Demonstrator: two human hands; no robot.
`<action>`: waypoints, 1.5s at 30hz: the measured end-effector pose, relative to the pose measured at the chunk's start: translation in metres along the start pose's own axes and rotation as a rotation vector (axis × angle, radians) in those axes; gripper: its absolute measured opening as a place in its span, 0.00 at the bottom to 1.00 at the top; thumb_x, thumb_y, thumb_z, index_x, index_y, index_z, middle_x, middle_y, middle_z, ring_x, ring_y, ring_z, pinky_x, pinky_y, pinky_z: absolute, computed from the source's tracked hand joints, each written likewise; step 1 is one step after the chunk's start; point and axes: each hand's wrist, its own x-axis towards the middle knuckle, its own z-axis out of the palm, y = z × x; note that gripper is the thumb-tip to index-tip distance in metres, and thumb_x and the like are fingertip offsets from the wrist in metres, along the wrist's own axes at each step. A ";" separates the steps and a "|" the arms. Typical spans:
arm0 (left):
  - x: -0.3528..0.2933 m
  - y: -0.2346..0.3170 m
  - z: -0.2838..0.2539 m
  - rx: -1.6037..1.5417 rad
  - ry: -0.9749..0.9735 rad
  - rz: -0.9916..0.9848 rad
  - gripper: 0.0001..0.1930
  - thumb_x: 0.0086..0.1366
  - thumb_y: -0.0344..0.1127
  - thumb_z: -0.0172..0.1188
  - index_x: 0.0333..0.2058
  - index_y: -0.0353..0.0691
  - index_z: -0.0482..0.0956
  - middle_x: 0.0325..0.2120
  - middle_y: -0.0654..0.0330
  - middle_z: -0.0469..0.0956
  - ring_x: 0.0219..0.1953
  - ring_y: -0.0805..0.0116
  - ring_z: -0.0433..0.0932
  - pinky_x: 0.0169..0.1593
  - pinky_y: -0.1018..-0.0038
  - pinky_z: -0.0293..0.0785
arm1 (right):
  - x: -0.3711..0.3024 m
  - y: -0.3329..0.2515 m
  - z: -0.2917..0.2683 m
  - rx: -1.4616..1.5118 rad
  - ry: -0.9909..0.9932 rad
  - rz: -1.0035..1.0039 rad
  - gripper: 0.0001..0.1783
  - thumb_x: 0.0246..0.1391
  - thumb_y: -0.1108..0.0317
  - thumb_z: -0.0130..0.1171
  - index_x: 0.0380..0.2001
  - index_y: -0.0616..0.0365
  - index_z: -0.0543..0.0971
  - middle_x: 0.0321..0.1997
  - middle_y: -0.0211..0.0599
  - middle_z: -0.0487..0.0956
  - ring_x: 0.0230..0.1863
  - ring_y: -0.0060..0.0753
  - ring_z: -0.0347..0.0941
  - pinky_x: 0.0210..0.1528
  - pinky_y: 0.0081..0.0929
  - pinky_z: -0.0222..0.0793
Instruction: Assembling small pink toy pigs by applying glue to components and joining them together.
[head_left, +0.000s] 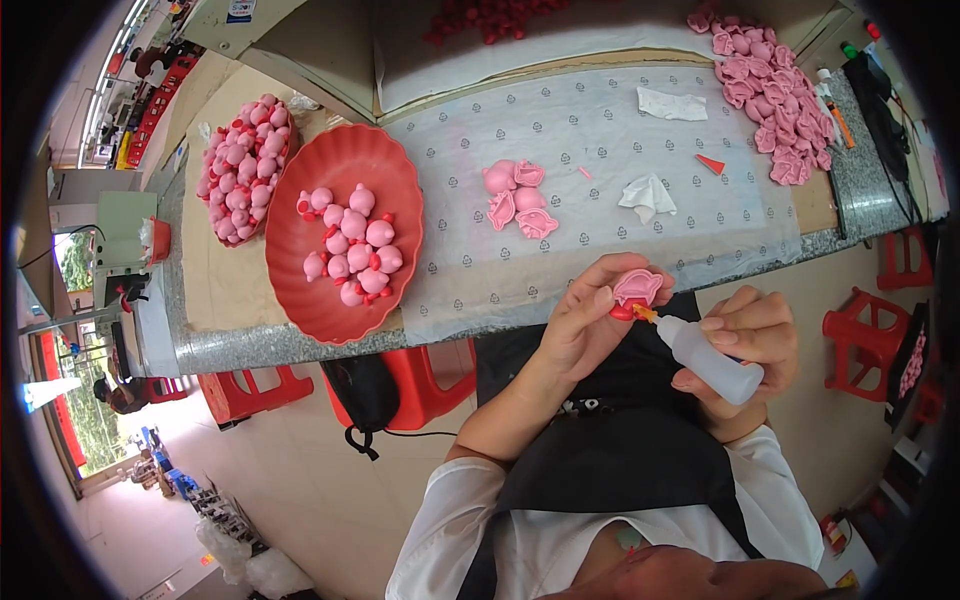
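Note:
In front of my body, above the near edge of the table, my left hand (577, 318) pinches a small moulded pink piece (636, 286) with a frilled rim and a red part (622, 312) below it. My right hand (752, 340) is wrapped round a translucent white squeeze bottle (722, 368), tilted with its orange nozzle (645, 312) at the red part; whether it touches cannot be made out. On the sheet beyond lies a small group of pink pieces (535, 223), some round and some frilled.
A red scalloped bowl (290, 285) with round pink-and-red pieces stands left, beside another heaped container (245, 165). Frilled pink pieces (770, 105) pile up far right. A crumpled tissue (650, 197), flat white paper (672, 104) and red cone (711, 163) lie on the printed sheet (470, 270).

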 end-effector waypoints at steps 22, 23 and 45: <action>0.000 -0.002 0.001 0.044 0.042 -0.020 0.21 0.52 0.43 0.52 0.43 0.41 0.63 0.41 0.47 0.66 0.43 0.59 0.66 0.49 0.66 0.58 | 0.005 0.001 -0.003 0.061 -0.024 -0.065 0.28 0.16 0.73 0.72 0.28 0.56 0.70 0.28 0.35 0.70 0.19 0.25 0.65 0.17 0.17 0.59; 0.000 -0.002 0.000 0.044 0.042 -0.020 0.21 0.52 0.43 0.52 0.43 0.41 0.63 0.41 0.47 0.66 0.43 0.59 0.66 0.49 0.66 0.58 | 0.005 0.001 -0.003 0.061 -0.024 -0.065 0.28 0.16 0.73 0.72 0.28 0.56 0.70 0.28 0.35 0.70 0.19 0.25 0.65 0.17 0.17 0.59; 0.001 -0.004 -0.002 0.050 0.018 -0.016 0.21 0.53 0.43 0.52 0.44 0.41 0.63 0.41 0.47 0.66 0.43 0.59 0.65 0.49 0.66 0.58 | 0.004 0.002 -0.005 -0.072 -0.005 -0.099 0.27 0.17 0.71 0.71 0.28 0.56 0.70 0.27 0.33 0.69 0.18 0.28 0.66 0.17 0.19 0.62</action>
